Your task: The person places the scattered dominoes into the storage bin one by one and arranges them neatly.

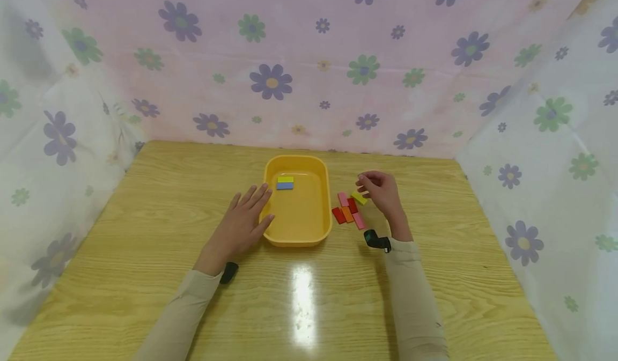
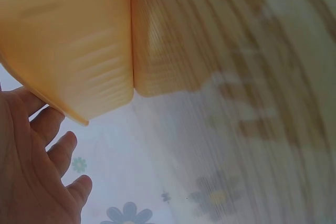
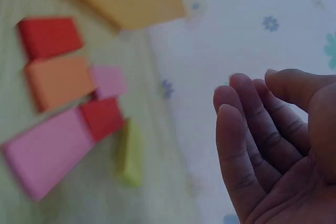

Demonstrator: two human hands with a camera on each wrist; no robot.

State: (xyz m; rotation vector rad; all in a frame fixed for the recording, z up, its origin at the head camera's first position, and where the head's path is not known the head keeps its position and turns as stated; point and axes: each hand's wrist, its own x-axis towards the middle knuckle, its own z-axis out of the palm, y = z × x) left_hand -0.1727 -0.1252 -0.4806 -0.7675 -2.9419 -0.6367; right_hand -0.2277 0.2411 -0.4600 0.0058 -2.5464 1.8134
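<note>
My left hand (image 1: 243,224) rests with its fingers straight and spread over the left rim of a yellow plastic tray (image 1: 299,242). From the left wrist view, the fingertips lie at the edge of the tray wall (image 2: 79,40). Inside the tray a yellow block (image 1: 285,179) and a blue block (image 1: 285,186) lie side by side near the far left corner. My right hand (image 1: 381,192) hovers with loosely bent fingers and holds nothing. Just left of it on the table lie a yellow block (image 1: 359,198), an orange block (image 1: 347,214), two red blocks (image 1: 339,215) and two pink blocks (image 1: 359,221).
The wooden table (image 1: 169,200) runs back to a flowered cloth (image 1: 232,82), which also hangs along both sides. Dark wrist cameras sit under the left wrist and beside the right wrist camera mount (image 1: 376,240).
</note>
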